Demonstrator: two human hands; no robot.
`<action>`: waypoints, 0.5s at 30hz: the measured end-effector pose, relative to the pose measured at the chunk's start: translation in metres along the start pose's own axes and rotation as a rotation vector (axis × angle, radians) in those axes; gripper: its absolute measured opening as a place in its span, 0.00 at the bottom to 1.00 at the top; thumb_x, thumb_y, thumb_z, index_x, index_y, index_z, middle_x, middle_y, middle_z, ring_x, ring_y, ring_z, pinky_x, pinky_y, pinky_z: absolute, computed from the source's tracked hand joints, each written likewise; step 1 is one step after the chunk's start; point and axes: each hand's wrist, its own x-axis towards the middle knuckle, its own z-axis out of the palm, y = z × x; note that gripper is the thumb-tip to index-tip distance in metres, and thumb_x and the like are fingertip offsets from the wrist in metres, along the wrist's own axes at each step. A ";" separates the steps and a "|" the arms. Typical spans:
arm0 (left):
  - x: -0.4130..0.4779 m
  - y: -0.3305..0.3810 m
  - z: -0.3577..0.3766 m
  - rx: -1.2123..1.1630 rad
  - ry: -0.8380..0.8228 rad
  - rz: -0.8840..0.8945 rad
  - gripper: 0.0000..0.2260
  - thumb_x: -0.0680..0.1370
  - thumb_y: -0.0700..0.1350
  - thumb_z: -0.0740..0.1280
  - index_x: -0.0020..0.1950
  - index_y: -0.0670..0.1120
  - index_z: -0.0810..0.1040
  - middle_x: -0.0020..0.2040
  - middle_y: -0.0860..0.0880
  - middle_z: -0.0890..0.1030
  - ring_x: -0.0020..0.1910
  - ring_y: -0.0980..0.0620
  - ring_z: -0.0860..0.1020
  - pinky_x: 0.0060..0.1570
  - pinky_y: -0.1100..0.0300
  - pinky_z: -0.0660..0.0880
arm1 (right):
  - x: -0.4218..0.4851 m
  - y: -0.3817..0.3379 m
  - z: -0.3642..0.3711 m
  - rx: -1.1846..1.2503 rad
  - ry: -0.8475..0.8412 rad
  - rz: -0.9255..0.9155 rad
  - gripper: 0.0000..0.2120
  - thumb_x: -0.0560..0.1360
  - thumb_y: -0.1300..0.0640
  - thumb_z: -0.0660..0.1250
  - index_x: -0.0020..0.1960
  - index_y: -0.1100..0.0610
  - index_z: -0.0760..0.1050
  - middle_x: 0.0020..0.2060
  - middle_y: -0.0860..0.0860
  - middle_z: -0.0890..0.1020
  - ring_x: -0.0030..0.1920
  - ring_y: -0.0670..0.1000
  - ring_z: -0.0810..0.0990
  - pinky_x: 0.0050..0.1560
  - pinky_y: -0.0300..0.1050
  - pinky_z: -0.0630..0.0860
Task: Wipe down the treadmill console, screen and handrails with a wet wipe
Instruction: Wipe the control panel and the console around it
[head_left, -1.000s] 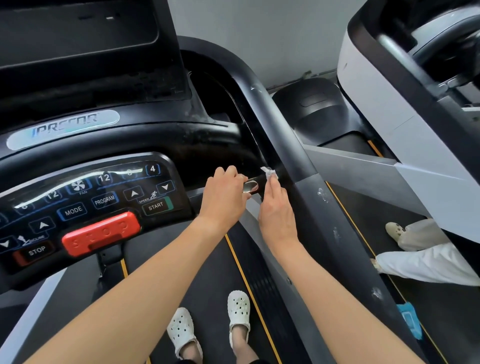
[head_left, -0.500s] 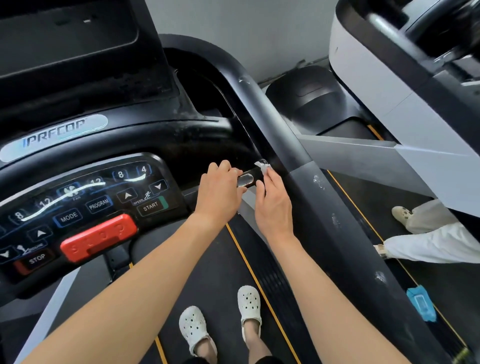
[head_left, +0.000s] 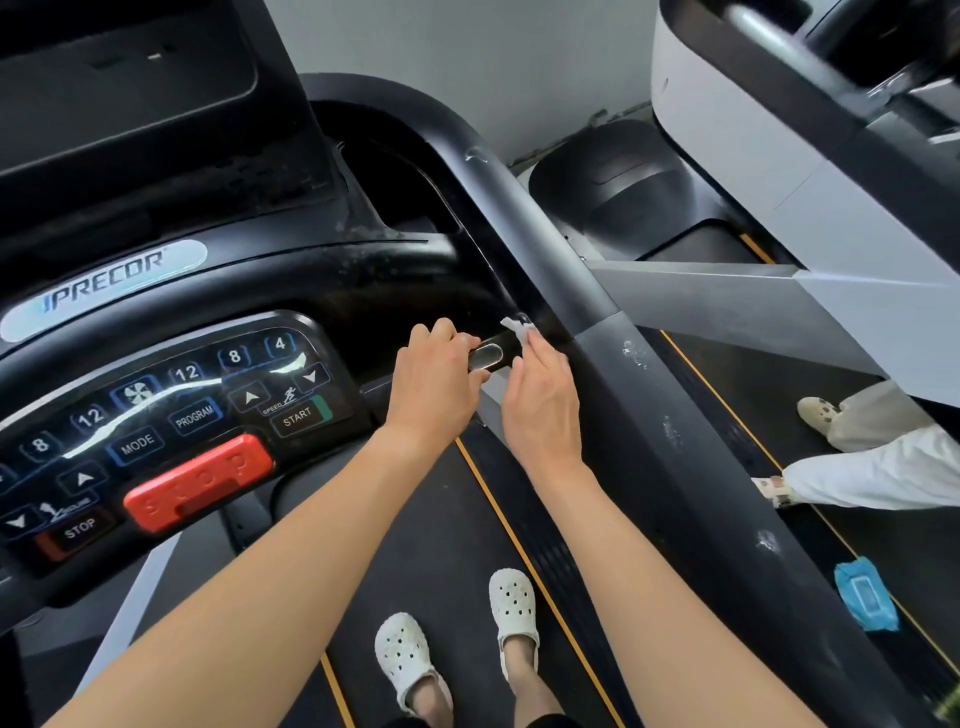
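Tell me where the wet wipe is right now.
Head view, centre: the wet wipe is pinched by the right hand at the inner side of the right handrail, just beyond the sensor grip that the left hand holds.

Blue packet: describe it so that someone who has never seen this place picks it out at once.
Find the long black handrail slanting down the right side of the treadmill. Beyond its lower stretch, on the neighbouring machine's dark deck by the thin orange line, lies the blue packet. It alone is bright blue; the trouser legs and shoe nearby are white or beige.
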 end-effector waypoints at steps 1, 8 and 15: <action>0.000 0.000 0.000 0.000 0.003 0.001 0.20 0.79 0.53 0.72 0.70 0.47 0.78 0.55 0.49 0.76 0.54 0.47 0.72 0.52 0.49 0.75 | -0.003 0.000 0.000 0.038 0.004 0.023 0.20 0.85 0.60 0.56 0.74 0.66 0.69 0.72 0.57 0.74 0.65 0.56 0.75 0.70 0.47 0.70; 0.000 0.001 0.000 0.038 0.018 0.005 0.18 0.80 0.51 0.71 0.68 0.47 0.79 0.55 0.49 0.76 0.52 0.49 0.71 0.48 0.52 0.75 | 0.022 -0.017 0.001 0.163 -0.005 0.089 0.25 0.86 0.49 0.56 0.76 0.63 0.68 0.73 0.55 0.73 0.69 0.53 0.71 0.72 0.49 0.69; 0.000 0.000 0.000 -0.012 0.009 0.005 0.20 0.80 0.52 0.71 0.70 0.47 0.78 0.54 0.49 0.76 0.52 0.48 0.71 0.52 0.50 0.75 | -0.001 -0.010 0.001 0.171 0.065 0.113 0.20 0.86 0.57 0.58 0.74 0.64 0.70 0.72 0.55 0.75 0.70 0.53 0.73 0.72 0.55 0.70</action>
